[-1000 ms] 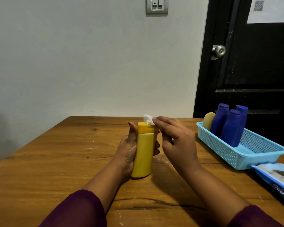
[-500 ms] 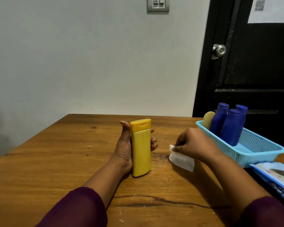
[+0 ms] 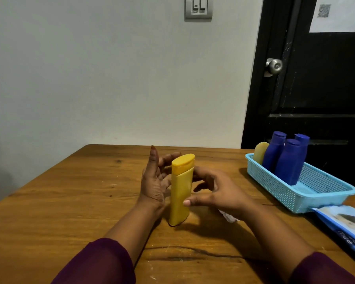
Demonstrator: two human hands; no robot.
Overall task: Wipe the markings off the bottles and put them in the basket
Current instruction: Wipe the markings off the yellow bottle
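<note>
Here's my view: the big wooden table fills the lower half, with a plain grey wall behind it and a black door off to the right. A printed sheet is stuck high on the door, its round metal knob sits on the left edge, and a switch plate is on the wall above.

On the right side of the table I see the light-blue mesh basket. Three blue bottles lean together at its far end, with a pale yellow bottle tucked just behind them. A pack of wipes lies at the basket's near corner and runs off the frame.

In the centre, the yellow bottle is on the table, well short of the basket. It stands on its base with the cap up, leaning a touch, right between both hands. Dark purple sleeves come in from the bottom.

The left hand is wide, with the fingers spread, the thumb pointing up and the palm facing the bottle just beside it. I can't tell whether it makes contact. The right hand is wrapping the bottle: the thumb tip presses low on its front and the fingers curl round behind.

The smallest item is the crumpled white wipe, which peeks out on the table beneath the heel of the right hand.
</note>
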